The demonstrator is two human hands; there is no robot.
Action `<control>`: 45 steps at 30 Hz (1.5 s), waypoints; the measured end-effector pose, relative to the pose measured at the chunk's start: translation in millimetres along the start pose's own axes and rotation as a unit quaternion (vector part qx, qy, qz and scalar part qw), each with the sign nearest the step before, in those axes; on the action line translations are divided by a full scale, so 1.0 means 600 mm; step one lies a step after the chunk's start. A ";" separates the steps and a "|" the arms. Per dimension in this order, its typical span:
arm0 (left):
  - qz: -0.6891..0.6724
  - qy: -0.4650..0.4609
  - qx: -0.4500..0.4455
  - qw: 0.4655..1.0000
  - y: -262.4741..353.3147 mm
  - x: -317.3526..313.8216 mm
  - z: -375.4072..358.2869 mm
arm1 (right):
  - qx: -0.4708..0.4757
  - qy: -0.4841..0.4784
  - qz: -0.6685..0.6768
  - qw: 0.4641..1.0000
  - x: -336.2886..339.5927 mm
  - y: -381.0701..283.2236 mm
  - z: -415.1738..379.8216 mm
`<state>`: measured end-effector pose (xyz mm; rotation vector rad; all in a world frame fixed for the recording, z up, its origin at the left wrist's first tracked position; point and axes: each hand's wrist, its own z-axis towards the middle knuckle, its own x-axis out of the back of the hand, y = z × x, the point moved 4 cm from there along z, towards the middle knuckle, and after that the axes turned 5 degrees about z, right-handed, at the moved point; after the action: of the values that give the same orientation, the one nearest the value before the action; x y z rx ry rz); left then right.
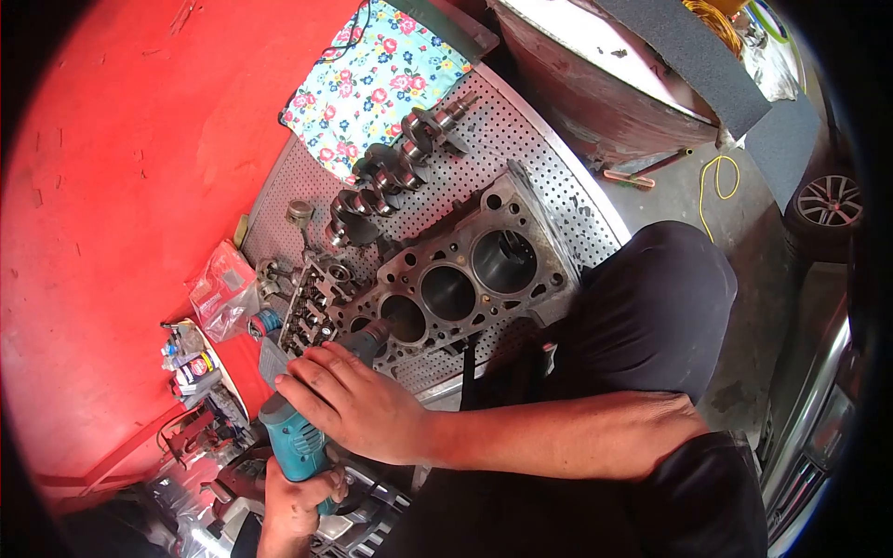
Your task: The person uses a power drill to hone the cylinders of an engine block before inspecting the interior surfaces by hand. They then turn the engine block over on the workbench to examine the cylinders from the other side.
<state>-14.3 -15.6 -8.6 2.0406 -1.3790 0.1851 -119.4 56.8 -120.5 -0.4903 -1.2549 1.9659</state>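
A teal power drill [296, 437] is held at the lower left of the head view, its dark front end [375, 333] pointing to the third cylinder bore of a metal engine block [484, 312]. Whether a tool reaches into the bore cannot be made out. My left hand [299, 498] is closed around the drill's lower part. Across the drill's upper body lies my right hand [358, 405], its fingers curled over it. The block rests on a perforated metal table [569, 200]. Next to it lie a crankshaft [372, 186] and a cylinder-head-like part [316, 302].
Flowered cloth [377, 84] covers the table's far end. A piston [299, 212] and a plastic bag [223, 288] are at the left, with bottles [195, 367] below. A large drum-like container [595, 84] stands at the upper right. My knee [665, 307] is beside the block.
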 end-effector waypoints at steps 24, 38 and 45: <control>0.007 0.009 -0.008 1.000 0.008 0.002 -0.010 | 0.008 -0.002 0.002 1.000 0.002 -0.008 0.007; 0.014 0.010 -0.004 1.000 0.002 -0.002 -0.002 | 0.009 -0.013 -0.013 1.000 0.001 -0.001 0.002; 0.021 0.007 -0.014 1.000 -0.005 0.001 0.006 | 0.008 -0.004 -0.010 1.000 -0.002 0.004 0.001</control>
<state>-12.3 -17.1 -12.3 1.9840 -1.4083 0.1968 -120.1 55.1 -122.6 -0.4614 -1.2440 1.9622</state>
